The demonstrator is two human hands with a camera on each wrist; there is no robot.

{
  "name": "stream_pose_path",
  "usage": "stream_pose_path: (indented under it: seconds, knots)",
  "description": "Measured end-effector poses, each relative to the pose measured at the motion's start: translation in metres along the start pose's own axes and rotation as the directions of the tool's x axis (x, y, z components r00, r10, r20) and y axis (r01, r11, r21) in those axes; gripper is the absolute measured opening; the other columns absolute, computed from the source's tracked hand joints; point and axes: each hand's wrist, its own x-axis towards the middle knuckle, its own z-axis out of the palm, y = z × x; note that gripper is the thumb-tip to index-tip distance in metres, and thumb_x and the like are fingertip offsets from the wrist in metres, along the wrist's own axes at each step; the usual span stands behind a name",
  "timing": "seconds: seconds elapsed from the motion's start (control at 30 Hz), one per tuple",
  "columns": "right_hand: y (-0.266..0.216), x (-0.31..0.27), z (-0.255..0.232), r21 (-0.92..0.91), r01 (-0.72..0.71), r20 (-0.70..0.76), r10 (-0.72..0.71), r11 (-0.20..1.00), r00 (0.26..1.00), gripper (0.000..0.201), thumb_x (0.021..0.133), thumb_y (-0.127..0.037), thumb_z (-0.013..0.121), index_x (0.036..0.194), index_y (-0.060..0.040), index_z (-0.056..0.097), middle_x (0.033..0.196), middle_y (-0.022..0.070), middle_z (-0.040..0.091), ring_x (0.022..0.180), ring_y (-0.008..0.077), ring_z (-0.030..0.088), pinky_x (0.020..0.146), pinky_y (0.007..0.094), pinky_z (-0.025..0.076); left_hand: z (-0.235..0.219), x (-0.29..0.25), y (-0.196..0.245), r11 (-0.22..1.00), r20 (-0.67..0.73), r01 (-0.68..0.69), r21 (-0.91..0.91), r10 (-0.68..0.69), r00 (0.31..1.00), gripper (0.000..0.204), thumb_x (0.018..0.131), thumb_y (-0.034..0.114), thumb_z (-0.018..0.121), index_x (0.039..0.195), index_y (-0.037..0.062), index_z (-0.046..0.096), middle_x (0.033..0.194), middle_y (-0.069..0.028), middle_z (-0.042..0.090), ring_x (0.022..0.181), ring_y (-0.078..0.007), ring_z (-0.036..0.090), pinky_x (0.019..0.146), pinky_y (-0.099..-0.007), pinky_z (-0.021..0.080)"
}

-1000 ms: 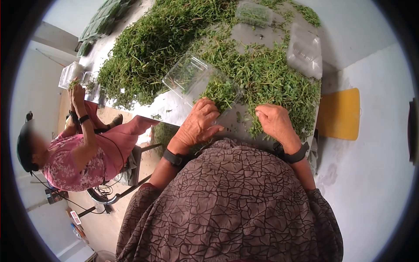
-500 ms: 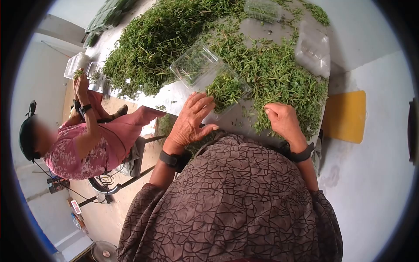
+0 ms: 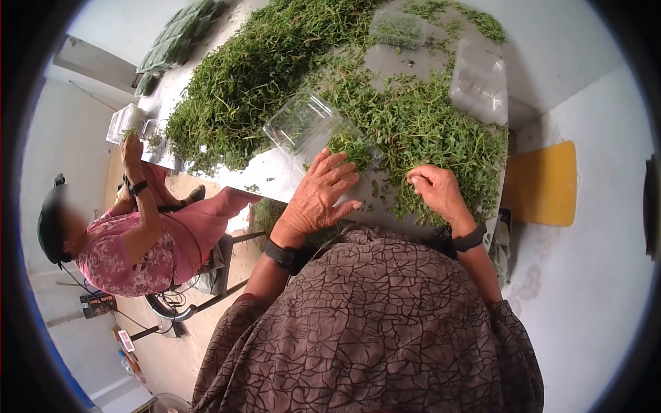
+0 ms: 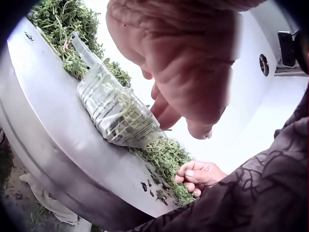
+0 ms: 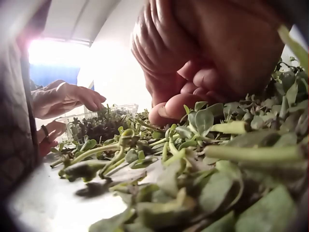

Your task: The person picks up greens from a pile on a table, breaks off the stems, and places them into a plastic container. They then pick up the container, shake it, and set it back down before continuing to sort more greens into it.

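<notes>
My left hand (image 3: 320, 189) is over the near edge of an open clear plastic clamshell box (image 3: 301, 124), its fingers straight and spread beside the leafy green sprigs (image 3: 350, 146) in the box. In the left wrist view the box's ribbed side (image 4: 113, 108) shows, with sprigs inside. My right hand (image 3: 438, 191) is at the near edge of a spread of loose greens (image 3: 447, 131), its fingers curled and thumb against them. Leaves lie right at those fingertips in the right wrist view, and nothing shows held between them.
A large heap of greens (image 3: 241, 82) lies on the metal table (image 3: 265, 165). Another clear box (image 3: 399, 29) and stacked empty boxes (image 3: 478, 81) are farther back. Filled packs (image 3: 175, 41) are piled at the far left. Another person (image 3: 138, 241) sits at left; a yellow board (image 3: 544, 182) is at right.
My left hand's fingers, bent over the greens in the box a second ago, have straightened and spread. The right hand stays curled by the loose greens, its thumb now more visible.
</notes>
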Motion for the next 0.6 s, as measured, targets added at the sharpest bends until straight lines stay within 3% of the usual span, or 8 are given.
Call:
stream_pose_path:
  seconds: [0.2,0.27,0.5,0.6]
  knots:
    - [-0.003,0.0,-0.004,0.055,-0.055,0.053,0.052,0.997,0.997,0.015,0.086,-0.003,0.053,0.092,-0.0024,0.066,0.081,0.0062,0.069,0.064,0.0133,0.065,0.058,0.0269,0.051,0.013,0.01,-0.002,0.998,0.014,0.052,0.03,-0.053,0.999,0.05,0.091,0.043,0.051,0.114,0.0001,0.06,0.115,-0.0139,0.056,0.121,-0.0332,0.044,0.111,-0.049,0.024]
    - [-0.003,0.0,-0.004,0.067,-0.062,0.051,0.059,0.996,0.997,0.015,0.086,-0.003,0.053,0.092,-0.0025,0.067,0.081,0.0058,0.069,0.063,0.0128,0.064,0.058,0.0267,0.051,0.018,0.015,-0.001,0.997,-0.027,0.051,0.053,-0.05,0.998,0.04,0.091,0.036,0.051,0.106,0.0011,0.061,0.106,-0.0123,0.056,0.114,-0.031,0.047,0.11,-0.0482,0.026]
    - [-0.003,0.003,-0.007,0.079,-0.122,0.105,0.113,0.989,0.988,0.014,0.087,-0.005,0.055,0.093,-0.0006,0.066,0.084,0.0063,0.069,0.064,0.0107,0.064,0.057,0.0237,0.049,0.013,0.025,0.001,0.988,0.05,0.15,-0.035,-0.148,0.988,0.044,0.096,0.038,0.044,0.104,-0.0008,0.063,0.105,-0.0134,0.055,0.11,-0.0316,0.049,0.109,-0.0486,0.027]
    - [-0.001,0.003,-0.007,0.102,-0.1,0.101,0.089,0.99,0.991,0.013,0.087,-0.005,0.055,0.093,-0.0003,0.067,0.084,0.0066,0.069,0.063,0.0101,0.063,0.056,0.0234,0.049,0.005,0.027,0.0,0.989,-0.071,0.145,-0.027,-0.146,0.987,0.043,0.096,0.037,0.044,0.107,-0.0007,0.062,0.111,-0.0144,0.055,0.113,-0.0321,0.048,0.109,-0.0493,0.027]
